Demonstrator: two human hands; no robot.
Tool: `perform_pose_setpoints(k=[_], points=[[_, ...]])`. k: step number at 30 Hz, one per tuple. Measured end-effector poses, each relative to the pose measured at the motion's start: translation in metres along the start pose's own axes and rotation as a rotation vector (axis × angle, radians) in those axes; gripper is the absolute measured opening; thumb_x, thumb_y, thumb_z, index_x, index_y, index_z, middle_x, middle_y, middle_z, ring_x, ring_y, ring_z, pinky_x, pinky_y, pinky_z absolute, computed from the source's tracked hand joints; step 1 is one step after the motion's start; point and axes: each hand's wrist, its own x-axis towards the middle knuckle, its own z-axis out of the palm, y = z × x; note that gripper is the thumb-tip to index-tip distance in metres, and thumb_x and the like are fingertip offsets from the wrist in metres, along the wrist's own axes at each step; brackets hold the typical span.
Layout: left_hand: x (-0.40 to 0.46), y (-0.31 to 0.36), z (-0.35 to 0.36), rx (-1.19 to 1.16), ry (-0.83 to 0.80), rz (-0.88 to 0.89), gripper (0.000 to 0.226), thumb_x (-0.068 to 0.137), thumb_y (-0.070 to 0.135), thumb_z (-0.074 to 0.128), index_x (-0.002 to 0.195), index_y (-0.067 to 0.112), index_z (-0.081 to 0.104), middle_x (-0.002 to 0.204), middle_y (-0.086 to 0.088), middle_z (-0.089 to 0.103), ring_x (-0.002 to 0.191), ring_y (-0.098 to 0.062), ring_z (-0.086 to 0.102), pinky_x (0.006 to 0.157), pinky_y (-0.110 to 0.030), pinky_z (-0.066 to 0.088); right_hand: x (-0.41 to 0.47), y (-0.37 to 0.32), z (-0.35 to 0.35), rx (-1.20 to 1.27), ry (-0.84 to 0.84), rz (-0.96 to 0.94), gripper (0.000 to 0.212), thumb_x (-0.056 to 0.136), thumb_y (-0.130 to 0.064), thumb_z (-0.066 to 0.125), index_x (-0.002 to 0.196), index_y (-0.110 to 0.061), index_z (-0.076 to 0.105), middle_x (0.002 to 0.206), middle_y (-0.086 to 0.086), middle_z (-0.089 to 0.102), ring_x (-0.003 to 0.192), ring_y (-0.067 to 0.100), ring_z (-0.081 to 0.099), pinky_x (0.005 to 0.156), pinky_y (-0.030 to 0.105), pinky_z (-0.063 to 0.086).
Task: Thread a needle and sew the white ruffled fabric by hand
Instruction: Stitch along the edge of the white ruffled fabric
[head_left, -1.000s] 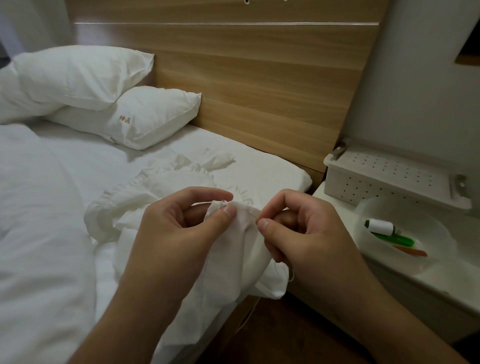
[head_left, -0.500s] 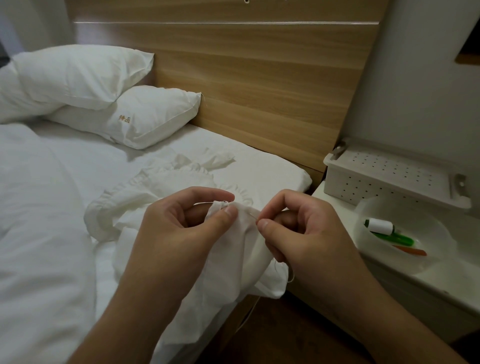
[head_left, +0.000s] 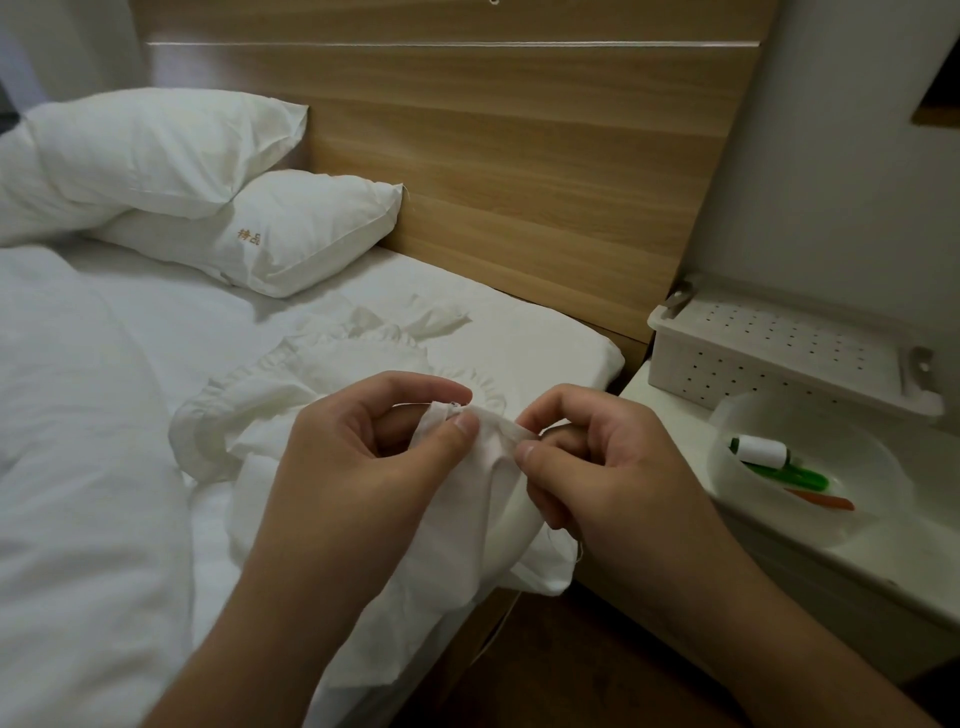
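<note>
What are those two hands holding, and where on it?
Both hands pinch the white fabric along its folded top edge: left hand at one end, right hand at the other. No needle is visible.

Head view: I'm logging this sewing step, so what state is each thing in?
Left hand: pinches fabric edge.
Right hand: pinches same edge; needle not visible.
Fabric: bunched, part lifted, rest on bed.
Bowl: upright, holding spool and tools.
Spool: lying sideways.
Basket: upside down.
</note>
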Motion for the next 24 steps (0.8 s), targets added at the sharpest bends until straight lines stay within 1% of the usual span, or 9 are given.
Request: perform_pose_setpoints(k=[3, 7, 10, 12, 15, 18, 20, 22, 24], points=[[-0.0008, 0.0001, 0.0016, 0.051, 0.021, 0.036, 0.015, 0.089, 0.017, 0.082, 0.100, 0.027, 0.082, 0.084, 0.005, 0.083, 0.084, -0.015, 0.080, 0.082, -0.044, 0.066, 0.0002, 0.0006, 0.0002, -0.017, 0.014, -0.002, 0.009, 0.097, -0.011, 0.064, 0.088, -0.014, 0.068, 0.056, 0.009, 0.060, 0.051, 0.011, 0.052, 0.055, 0.026, 0.046], [-0.0021, 0.0001, 0.0030, 0.083, 0.052, 0.075, 0.018, 0.086, 0.014, 0.085, 0.099, 0.025, 0.081, 0.086, 0.009, 0.082, 0.085, -0.009, 0.080, 0.079, -0.035, 0.066, 0.0008, 0.0014, 0.0014, -0.047, 0.045, -0.014, 0.010, 0.096, -0.015, 0.066, 0.086, -0.015, 0.068, 0.060, 0.017, 0.060, 0.053, 0.019, 0.052, 0.058, 0.045, 0.051], [-0.0024, 0.0004, 0.0035, 0.088, 0.059, 0.090, 0.019, 0.084, 0.014, 0.087, 0.099, 0.025, 0.081, 0.088, 0.010, 0.082, 0.087, -0.007, 0.080, 0.079, -0.031, 0.066, 0.0005, 0.0022, 0.0021, -0.062, 0.064, -0.016, 0.011, 0.095, -0.016, 0.067, 0.085, -0.017, 0.068, 0.062, 0.018, 0.061, 0.058, 0.034, 0.053, 0.061, 0.053, 0.053], [-0.0027, 0.0007, 0.0036, 0.084, 0.056, 0.094, 0.019, 0.084, 0.014, 0.086, 0.099, 0.024, 0.081, 0.087, 0.010, 0.082, 0.087, -0.008, 0.080, 0.079, -0.032, 0.067, 0.0004, 0.0021, 0.0028, -0.069, 0.073, -0.016, 0.010, 0.095, -0.017, 0.068, 0.085, -0.017, 0.068, 0.062, 0.017, 0.061, 0.063, 0.039, 0.056, 0.062, 0.056, 0.053], [-0.0037, 0.0003, 0.0032, 0.082, 0.041, 0.093, 0.019, 0.084, 0.014, 0.086, 0.100, 0.024, 0.081, 0.088, 0.009, 0.082, 0.087, -0.009, 0.080, 0.079, -0.033, 0.067, 0.0005, 0.0023, 0.0039, -0.070, 0.076, -0.016, 0.010, 0.095, -0.018, 0.069, 0.085, -0.017, 0.068, 0.062, 0.016, 0.060, 0.062, 0.037, 0.055, 0.061, 0.054, 0.053], [-0.0036, -0.0004, 0.0034, 0.074, 0.031, 0.086, 0.020, 0.084, 0.013, 0.087, 0.099, 0.024, 0.081, 0.087, 0.008, 0.082, 0.087, -0.011, 0.080, 0.079, -0.035, 0.067, 0.0005, 0.0030, 0.0043, -0.083, 0.077, -0.013, 0.010, 0.095, -0.019, 0.069, 0.085, -0.017, 0.068, 0.060, 0.012, 0.060, 0.057, 0.024, 0.053, 0.060, 0.049, 0.054], [-0.0030, -0.0005, 0.0041, 0.069, 0.031, 0.085, 0.020, 0.083, 0.012, 0.087, 0.099, 0.023, 0.081, 0.087, 0.007, 0.082, 0.086, -0.011, 0.080, 0.080, -0.037, 0.067, 0.0005, 0.0034, 0.0038, -0.079, 0.074, -0.009, 0.011, 0.095, -0.018, 0.069, 0.085, -0.016, 0.068, 0.059, 0.011, 0.059, 0.056, 0.020, 0.052, 0.059, 0.046, 0.052], [-0.0026, -0.0008, 0.0047, 0.063, 0.029, 0.080, 0.020, 0.083, 0.011, 0.087, 0.099, 0.022, 0.081, 0.087, 0.006, 0.082, 0.086, -0.013, 0.080, 0.080, -0.039, 0.067, 0.0004, 0.0034, 0.0036, -0.082, 0.069, -0.006, 0.011, 0.095, -0.018, 0.069, 0.085, -0.017, 0.067, 0.059, 0.011, 0.059, 0.056, 0.019, 0.052, 0.059, 0.045, 0.052], [-0.0020, -0.0018, 0.0045, 0.050, 0.024, 0.071, 0.020, 0.083, 0.012, 0.087, 0.099, 0.022, 0.081, 0.087, 0.005, 0.083, 0.086, -0.014, 0.081, 0.080, -0.041, 0.066, 0.0007, 0.0039, 0.0037, -0.093, 0.070, -0.009, 0.011, 0.095, -0.018, 0.069, 0.085, -0.018, 0.068, 0.060, 0.012, 0.060, 0.056, 0.022, 0.052, 0.060, 0.047, 0.053]])
